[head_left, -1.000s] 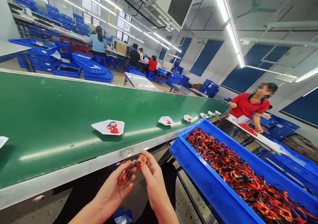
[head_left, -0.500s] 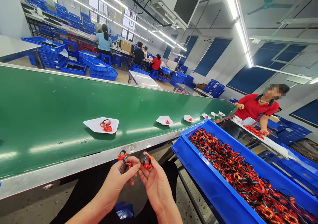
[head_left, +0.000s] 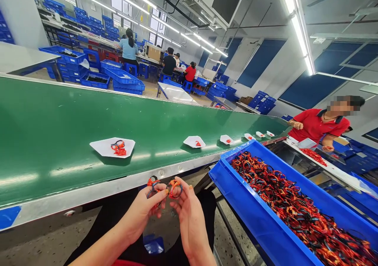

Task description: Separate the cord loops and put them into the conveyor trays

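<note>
My left hand (head_left: 143,213) pinches a small bundle of coiled red, orange and blue wires (head_left: 152,184) just below the conveyor's metal edge. My right hand (head_left: 189,215) pinches another coiled wire piece (head_left: 175,187) right beside it; the two hands almost touch. A blue bin (head_left: 256,226) full of the same coiled wires (head_left: 295,207) stands at my right. On the green belt (head_left: 59,120) ahead lies a white tray (head_left: 102,147) with a wire coil (head_left: 118,147) on it.
More white trays (head_left: 193,141) with red pieces run in a row down the belt to the right. A person in a red shirt (head_left: 317,126) works at a bench at the belt's far end. Stacked blue crates (head_left: 124,81) and other workers fill the background.
The white trays have drifted left along the belt. My hands have separated the wire pieces and lifted slightly, and my view has shifted up and left.
</note>
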Demonstrator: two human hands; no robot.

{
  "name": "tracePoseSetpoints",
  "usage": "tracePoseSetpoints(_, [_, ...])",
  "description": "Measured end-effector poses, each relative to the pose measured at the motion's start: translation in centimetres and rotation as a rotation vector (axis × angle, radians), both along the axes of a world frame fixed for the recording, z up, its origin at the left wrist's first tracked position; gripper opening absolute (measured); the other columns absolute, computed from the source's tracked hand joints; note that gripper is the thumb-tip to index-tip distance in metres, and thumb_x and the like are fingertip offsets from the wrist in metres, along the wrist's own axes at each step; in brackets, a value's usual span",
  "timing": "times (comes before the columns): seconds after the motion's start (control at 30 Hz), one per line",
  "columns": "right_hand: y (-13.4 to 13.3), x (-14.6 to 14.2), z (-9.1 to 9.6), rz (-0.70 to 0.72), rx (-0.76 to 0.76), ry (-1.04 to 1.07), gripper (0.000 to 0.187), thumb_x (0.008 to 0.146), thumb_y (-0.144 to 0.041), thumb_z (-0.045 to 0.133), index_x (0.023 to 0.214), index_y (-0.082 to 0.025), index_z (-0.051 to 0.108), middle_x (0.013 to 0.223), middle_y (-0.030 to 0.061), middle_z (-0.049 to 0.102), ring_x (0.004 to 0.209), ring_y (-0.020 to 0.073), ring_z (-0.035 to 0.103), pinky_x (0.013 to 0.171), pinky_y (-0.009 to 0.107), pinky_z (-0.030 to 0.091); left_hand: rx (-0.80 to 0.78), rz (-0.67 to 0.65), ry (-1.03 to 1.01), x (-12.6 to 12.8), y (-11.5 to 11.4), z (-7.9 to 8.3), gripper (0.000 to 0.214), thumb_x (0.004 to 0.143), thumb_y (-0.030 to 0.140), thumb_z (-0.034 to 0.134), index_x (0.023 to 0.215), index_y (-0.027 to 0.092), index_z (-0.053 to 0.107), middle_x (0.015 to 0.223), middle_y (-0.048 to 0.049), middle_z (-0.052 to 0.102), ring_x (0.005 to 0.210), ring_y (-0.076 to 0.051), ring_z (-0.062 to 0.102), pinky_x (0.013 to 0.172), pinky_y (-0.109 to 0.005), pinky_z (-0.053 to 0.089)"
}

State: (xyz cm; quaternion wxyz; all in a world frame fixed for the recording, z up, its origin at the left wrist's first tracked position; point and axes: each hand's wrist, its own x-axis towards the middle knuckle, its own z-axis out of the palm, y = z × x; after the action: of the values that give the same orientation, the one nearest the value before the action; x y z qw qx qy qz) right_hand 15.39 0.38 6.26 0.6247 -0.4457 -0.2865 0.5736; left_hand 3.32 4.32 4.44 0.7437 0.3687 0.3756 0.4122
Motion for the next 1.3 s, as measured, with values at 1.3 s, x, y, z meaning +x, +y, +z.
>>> tracePoseSetpoints(1.3, [-0.3, -1.2, 1.3, -0.053, 0.237, -0.81, 0.013, 0.082, -0.025, 0.059, 0.093, -0.023, 0.065, 0.083, 0.0022, 0.059, 0.069, 0.0151, 0.054, 0.064, 0.026, 0.044, -0.596, -0.071, -0.642, -0.1, -0.5, -1.3, 0.018, 0.072, 0.018, 0.066, 0.086, 0.007, 0.064, 0.062, -0.0012, 0.06, 0.041, -0.003, 0.048, 0.035, -0.012, 0.038])
